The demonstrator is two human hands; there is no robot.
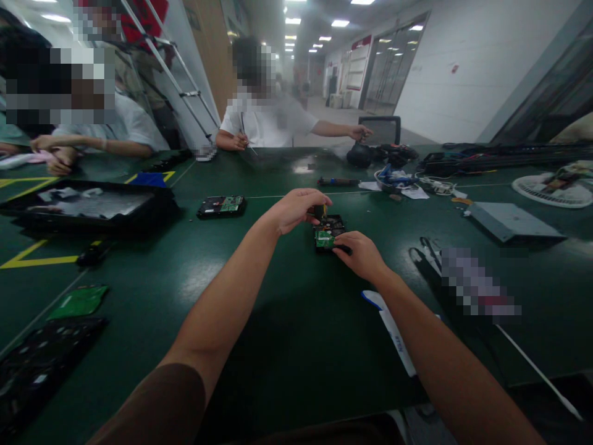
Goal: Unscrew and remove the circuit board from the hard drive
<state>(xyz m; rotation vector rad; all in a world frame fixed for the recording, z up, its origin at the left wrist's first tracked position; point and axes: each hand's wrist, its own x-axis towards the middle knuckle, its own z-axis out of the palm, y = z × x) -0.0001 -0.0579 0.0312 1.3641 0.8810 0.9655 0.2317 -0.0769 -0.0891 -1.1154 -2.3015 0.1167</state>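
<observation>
Can't identify dark piece (pixel 319 212) in left hand (pixel 296 210), half hidden. Can't see near-right corner of green-and-black device (pixel 324 238), covered by right hand (pixel 362 252); can't read details, too small. Can't follow white strip (pixel 397 340) under right forearm (pixel 430 346). Can't see whole black panel (pixel 50 364), cut by left edge. Can't make out pixelated item (pixel 477 281).

Electronics workshop in an office-like room

I see yellow tape (pixel 41 262) on a green table (pixel 278 358), an exposed circuit board (pixel 232 203) to the left, blue wires (pixel 395 178) to the right, people (pixel 273 123) along the far edge, and ceiling lights (pixel 340 23) running back past glass doors (pixel 390 71).
</observation>
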